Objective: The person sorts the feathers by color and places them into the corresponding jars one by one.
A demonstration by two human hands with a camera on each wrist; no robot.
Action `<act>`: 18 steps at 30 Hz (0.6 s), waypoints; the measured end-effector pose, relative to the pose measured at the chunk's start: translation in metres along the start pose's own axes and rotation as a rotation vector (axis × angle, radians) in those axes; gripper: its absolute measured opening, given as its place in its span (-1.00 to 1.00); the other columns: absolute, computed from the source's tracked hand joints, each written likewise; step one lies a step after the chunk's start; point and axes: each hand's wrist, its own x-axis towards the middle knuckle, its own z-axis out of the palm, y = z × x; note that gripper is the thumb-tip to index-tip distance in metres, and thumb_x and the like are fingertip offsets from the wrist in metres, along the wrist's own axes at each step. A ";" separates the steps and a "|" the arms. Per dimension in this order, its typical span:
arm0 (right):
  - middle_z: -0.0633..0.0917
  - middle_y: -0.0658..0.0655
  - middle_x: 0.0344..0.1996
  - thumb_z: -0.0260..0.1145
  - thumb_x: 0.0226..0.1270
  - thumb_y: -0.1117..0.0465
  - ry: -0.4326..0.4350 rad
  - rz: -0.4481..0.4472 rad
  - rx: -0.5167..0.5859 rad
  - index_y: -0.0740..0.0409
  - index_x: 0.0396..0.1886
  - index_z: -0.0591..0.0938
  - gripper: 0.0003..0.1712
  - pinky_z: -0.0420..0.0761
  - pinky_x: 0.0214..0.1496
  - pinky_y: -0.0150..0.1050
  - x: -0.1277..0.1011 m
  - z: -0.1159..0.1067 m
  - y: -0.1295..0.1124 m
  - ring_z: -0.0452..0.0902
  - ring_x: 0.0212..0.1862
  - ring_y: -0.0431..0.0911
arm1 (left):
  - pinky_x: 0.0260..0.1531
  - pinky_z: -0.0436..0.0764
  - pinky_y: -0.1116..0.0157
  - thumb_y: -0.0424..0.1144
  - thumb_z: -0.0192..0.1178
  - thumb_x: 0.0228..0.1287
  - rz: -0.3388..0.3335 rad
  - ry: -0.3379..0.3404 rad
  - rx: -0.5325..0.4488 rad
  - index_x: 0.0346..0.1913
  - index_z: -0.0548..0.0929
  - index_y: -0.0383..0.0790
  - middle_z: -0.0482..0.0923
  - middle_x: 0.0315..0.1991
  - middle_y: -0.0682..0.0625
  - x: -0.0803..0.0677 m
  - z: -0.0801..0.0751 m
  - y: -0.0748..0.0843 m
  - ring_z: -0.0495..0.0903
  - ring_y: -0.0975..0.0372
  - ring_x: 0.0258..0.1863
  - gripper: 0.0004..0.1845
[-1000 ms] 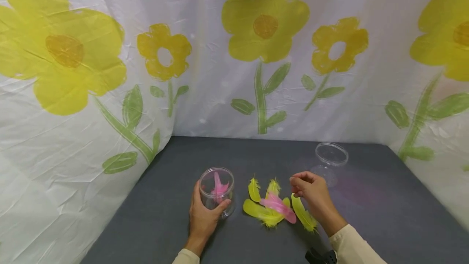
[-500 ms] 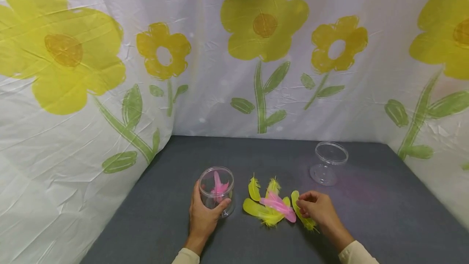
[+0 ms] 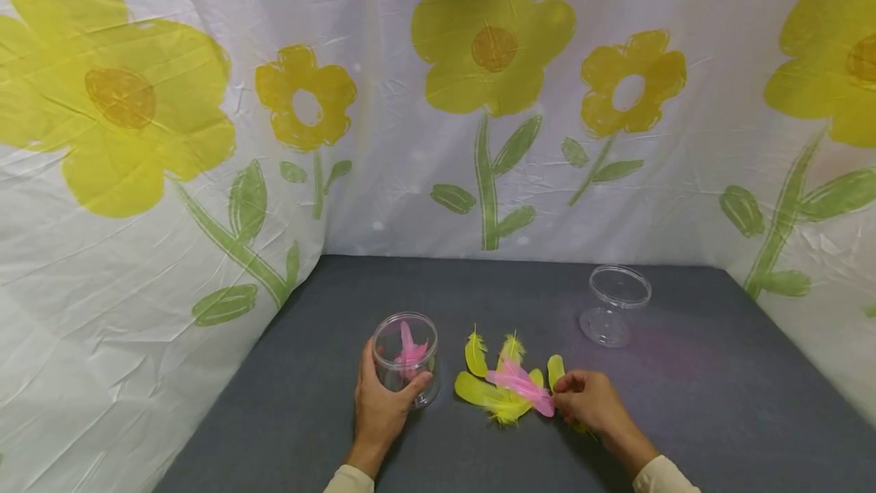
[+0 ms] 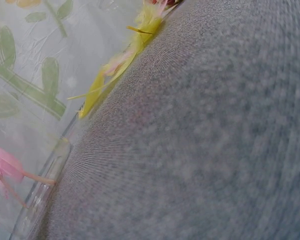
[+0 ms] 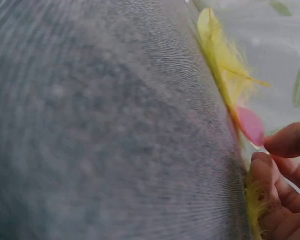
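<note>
- Clear plastic jar (image 3: 405, 358) is standing upright on the grey table (image 3: 684, 402), with a pink feather inside it (image 3: 409, 351); this jar is serving as the landmark for the rest.
- Left hand (image 3: 380, 404) is wrapping round the near side of the jar, thumb on its left wall and fingers curling onto the right wall, so it is gripping the jar.
- Loose feathers are lying in a small pile (image 3: 503, 385) just right of the jar: several yellow feathers (image 3: 475, 354) with one pink feather (image 3: 522, 384) resting across the top of them.
- Right hand (image 3: 590, 402) is sitting at the right edge of that pile, further right of the jar, with thumb and forefinger closing together at the tip of the pink feather; the right wrist view is showing the fingertips (image 5: 285, 142) touching that pink tip (image 5: 251, 125), though whether they are actually pinching it is not clear.
- One more yellow feather (image 3: 555, 368) is showing partly under the right hand.
- Second clear jar (image 3: 614, 303) is standing well to the right of and behind the first jar, apart from both hands.
- White sheeting printed with yellow flowers (image 3: 493, 44) is hanging behind and to both sides of the jar.
</note>
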 end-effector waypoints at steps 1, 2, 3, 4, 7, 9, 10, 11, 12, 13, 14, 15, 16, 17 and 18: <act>0.57 0.10 -0.64 0.40 -0.06 0.48 0.006 0.001 0.001 0.36 -0.47 0.59 -0.86 0.56 -0.59 -0.22 0.000 0.001 0.001 0.48 -0.62 -0.06 | 0.24 0.16 -0.16 0.13 0.59 -0.27 -0.001 0.001 0.000 0.45 0.17 -0.12 0.33 0.29 -0.25 0.000 0.000 0.000 0.29 -0.07 0.28 0.18; 0.57 0.10 -0.65 0.40 -0.07 0.49 0.013 0.001 0.005 0.36 -0.48 0.60 -0.86 0.55 -0.59 -0.22 0.000 0.001 0.001 0.48 -0.62 -0.06 | 0.25 0.16 -0.15 0.13 0.59 -0.27 -0.002 0.002 -0.001 0.45 0.17 -0.11 0.33 0.29 -0.25 0.000 0.000 0.000 0.29 -0.07 0.28 0.19; 0.56 0.10 -0.65 0.40 -0.07 0.49 0.020 0.001 0.015 0.36 -0.48 0.60 -0.87 0.54 -0.60 -0.22 0.001 0.002 0.001 0.47 -0.62 -0.06 | 0.25 0.15 -0.15 0.14 0.59 -0.27 -0.002 0.002 0.001 0.46 0.17 -0.11 0.32 0.30 -0.25 0.000 0.000 0.000 0.28 -0.07 0.29 0.19; 0.56 0.11 -0.65 0.39 -0.06 0.50 0.028 -0.001 0.027 0.37 -0.48 0.60 -0.87 0.53 -0.61 -0.23 0.001 0.002 0.001 0.47 -0.63 -0.05 | 0.25 0.16 -0.15 0.14 0.59 -0.28 -0.005 0.003 0.002 0.46 0.17 -0.10 0.32 0.30 -0.25 0.000 0.000 0.000 0.29 -0.07 0.28 0.19; 0.58 0.13 -0.64 0.37 -0.05 0.52 0.058 -0.012 0.076 0.39 -0.47 0.61 -0.89 0.51 -0.61 -0.27 0.002 0.002 0.000 0.47 -0.62 -0.06 | 0.24 0.16 -0.17 0.16 0.58 -0.27 -0.009 0.000 0.006 0.46 0.16 -0.09 0.32 0.30 -0.26 0.000 0.000 0.000 0.29 -0.08 0.28 0.20; 0.60 0.15 -0.62 0.35 -0.02 0.53 0.077 -0.037 0.115 0.42 -0.44 0.61 -0.90 0.51 -0.59 -0.29 0.004 -0.001 -0.003 0.48 -0.60 -0.06 | 0.23 0.17 -0.17 0.16 0.58 -0.27 -0.009 0.001 0.007 0.46 0.16 -0.07 0.32 0.29 -0.26 0.000 0.000 0.000 0.30 -0.09 0.27 0.19; 0.60 0.16 -0.60 0.34 0.00 0.54 0.087 -0.048 0.129 0.42 -0.44 0.61 -0.91 0.52 -0.58 -0.30 0.005 -0.003 -0.006 0.49 -0.59 -0.07 | 0.22 0.18 -0.17 0.16 0.58 -0.28 -0.008 0.003 0.005 0.46 0.16 -0.07 0.33 0.29 -0.26 0.000 0.000 0.000 0.30 -0.09 0.27 0.19; 0.61 0.16 -0.59 0.33 0.01 0.54 0.100 -0.061 0.137 0.43 -0.42 0.62 -0.91 0.53 -0.56 -0.30 0.006 -0.006 -0.008 0.50 -0.57 -0.07 | 0.22 0.18 -0.18 0.16 0.58 -0.27 -0.004 0.003 0.003 0.46 0.16 -0.07 0.33 0.29 -0.26 0.000 0.000 0.000 0.30 -0.09 0.27 0.19; 0.62 0.17 -0.57 0.33 0.03 0.54 0.110 -0.080 0.137 0.44 -0.41 0.61 -0.91 0.54 -0.54 -0.30 0.007 -0.009 -0.011 0.50 -0.56 -0.07 | 0.22 0.18 -0.17 0.15 0.58 -0.28 -0.001 0.006 0.001 0.46 0.17 -0.07 0.33 0.29 -0.26 0.000 0.000 0.000 0.31 -0.09 0.26 0.19; 0.63 0.17 -0.55 0.32 0.06 0.54 0.116 -0.090 0.140 0.45 -0.39 0.61 -0.91 0.56 -0.53 -0.29 0.008 -0.013 -0.014 0.51 -0.55 -0.07 | 0.22 0.18 -0.18 0.15 0.59 -0.28 0.003 0.008 -0.001 0.46 0.17 -0.08 0.33 0.28 -0.27 0.000 0.000 0.000 0.31 -0.09 0.26 0.19; 0.63 0.17 -0.54 0.32 0.08 0.53 0.121 -0.099 0.135 0.47 -0.36 0.61 -0.90 0.56 -0.51 -0.28 0.009 -0.016 -0.017 0.51 -0.54 -0.06 | 0.22 0.19 -0.17 0.15 0.59 -0.28 0.005 0.010 -0.002 0.45 0.17 -0.08 0.34 0.28 -0.26 0.000 0.000 0.000 0.31 -0.09 0.26 0.19; 0.63 0.17 -0.53 0.32 0.10 0.52 0.129 -0.108 0.127 0.47 -0.34 0.61 -0.90 0.57 -0.50 -0.27 0.010 -0.019 -0.021 0.51 -0.53 -0.05 | 0.21 0.19 -0.17 0.15 0.59 -0.28 0.006 0.011 -0.003 0.45 0.17 -0.08 0.34 0.28 -0.26 0.000 0.000 0.000 0.31 -0.09 0.26 0.19; 0.63 0.17 -0.52 0.32 0.13 0.50 0.136 -0.118 0.117 0.47 -0.32 0.61 -0.89 0.58 -0.48 -0.26 0.010 -0.023 -0.026 0.52 -0.51 -0.04 | 0.22 0.19 -0.17 0.16 0.58 -0.28 0.006 0.010 -0.002 0.45 0.17 -0.08 0.34 0.28 -0.26 -0.001 0.000 0.000 0.31 -0.09 0.26 0.19; 0.64 0.17 -0.51 0.32 0.15 0.48 0.143 -0.132 0.105 0.48 -0.29 0.61 -0.87 0.59 -0.46 -0.25 0.011 -0.026 -0.031 0.54 -0.50 -0.02 | 0.22 0.18 -0.17 0.16 0.58 -0.28 0.006 0.008 -0.002 0.45 0.17 -0.09 0.33 0.28 -0.26 0.000 0.000 0.000 0.31 -0.09 0.26 0.19; 0.63 0.17 -0.50 0.32 0.17 0.46 0.149 -0.147 0.102 0.48 -0.28 0.61 -0.86 0.59 -0.46 -0.24 0.011 -0.028 -0.036 0.54 -0.49 0.00 | 0.22 0.18 -0.17 0.16 0.58 -0.28 0.004 0.006 -0.002 0.46 0.17 -0.09 0.33 0.29 -0.26 -0.001 0.000 0.000 0.30 -0.09 0.27 0.19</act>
